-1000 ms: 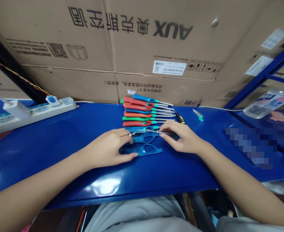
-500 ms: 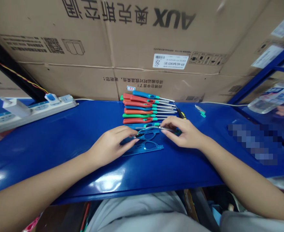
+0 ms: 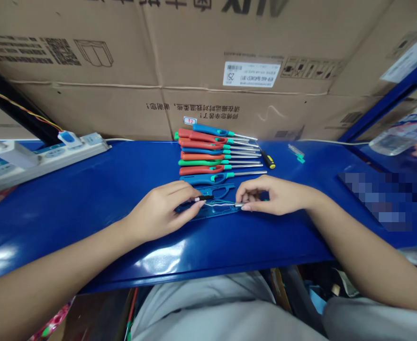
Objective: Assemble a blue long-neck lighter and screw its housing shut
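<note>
Black piece (image 3: 207, 197) is at the fingertips of the left hand (image 3: 169, 207), where thumb and forefinger are pinching it. From this pinch, pale thin wires (image 3: 220, 205) go across to the right hand (image 3: 277, 195). There, thumb and forefinger are pressed upon the end of a small metal tube (image 3: 239, 205), and the other fingers are curled inward; how much of the tube is behind them, I cannot tell. The two hands are apart, with the wires between them

Below the wires, in the gap between both grips, lies one blue half shell (image 3: 217, 211), partly covered by the left fingers. A second blue half shell (image 3: 224, 191) lies just beyond it, a little farther than the black piece. Beyond both grips is a blue lighter (image 3: 199, 179) with metal rod, and after it a row of others, among them a red lighter (image 3: 199, 170) and a green lighter (image 3: 197, 163). Farther than the right grip rests a screwdriver (image 3: 268, 160) with black and yellow handle, near the tips of the rods
</note>
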`<state>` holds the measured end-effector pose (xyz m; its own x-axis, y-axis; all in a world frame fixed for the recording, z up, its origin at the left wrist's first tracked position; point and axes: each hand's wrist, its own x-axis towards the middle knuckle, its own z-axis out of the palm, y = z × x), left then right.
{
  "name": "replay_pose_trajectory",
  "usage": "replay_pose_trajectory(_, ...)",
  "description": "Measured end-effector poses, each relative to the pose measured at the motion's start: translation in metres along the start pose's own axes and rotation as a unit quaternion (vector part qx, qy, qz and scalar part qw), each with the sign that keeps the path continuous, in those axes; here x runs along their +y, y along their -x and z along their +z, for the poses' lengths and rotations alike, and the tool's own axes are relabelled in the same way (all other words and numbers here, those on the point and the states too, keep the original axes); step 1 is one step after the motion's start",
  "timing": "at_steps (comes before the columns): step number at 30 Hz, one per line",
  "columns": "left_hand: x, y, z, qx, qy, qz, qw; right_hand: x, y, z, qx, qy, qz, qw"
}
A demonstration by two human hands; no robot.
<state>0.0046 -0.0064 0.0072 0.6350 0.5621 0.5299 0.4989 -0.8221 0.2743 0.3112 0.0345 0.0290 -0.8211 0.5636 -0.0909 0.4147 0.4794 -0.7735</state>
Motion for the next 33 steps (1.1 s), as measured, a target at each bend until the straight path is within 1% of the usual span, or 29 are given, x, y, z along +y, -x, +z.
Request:
replay_pose_trajectory(3,-0.001,0.0,0.003,0.004,0.016,-0.015,1.0,-0.003,0.001,-0.001,-0.033,-0.008,0.013,0.999)
replay_pose_trajectory(10,-0.001,0.001,0.008,-0.012,0.057,-0.043,0.997,-0.003,0.001,-0.001,-0.053,-0.008,0.012,0.998)
replay_pose_trajectory(15,-0.001,0.0,0.009,-0.04,0.074,-0.063,0.994,-0.001,0.0,0.0,-0.042,0.017,-0.004,0.999)
replay_pose_trajectory(20,-0.003,0.0,0.011,-0.079,0.082,-0.055,0.992,0.002,-0.001,0.001,-0.029,0.044,-0.006,0.999)
replay_pose_trajectory(25,-0.003,0.0,0.012,-0.091,0.078,-0.064,0.991,0.005,-0.002,0.001,0.0,0.036,0.027,0.999)
replay_pose_trajectory(30,-0.003,0.001,0.013,-0.099,0.075,-0.076,0.989,0.008,-0.001,-0.001,0.022,0.061,0.014,0.998)
replay_pose_trajectory(33,-0.003,0.002,0.013,-0.103,0.066,-0.076,0.99,0.008,0.0,-0.002,0.025,0.077,0.008,0.997)
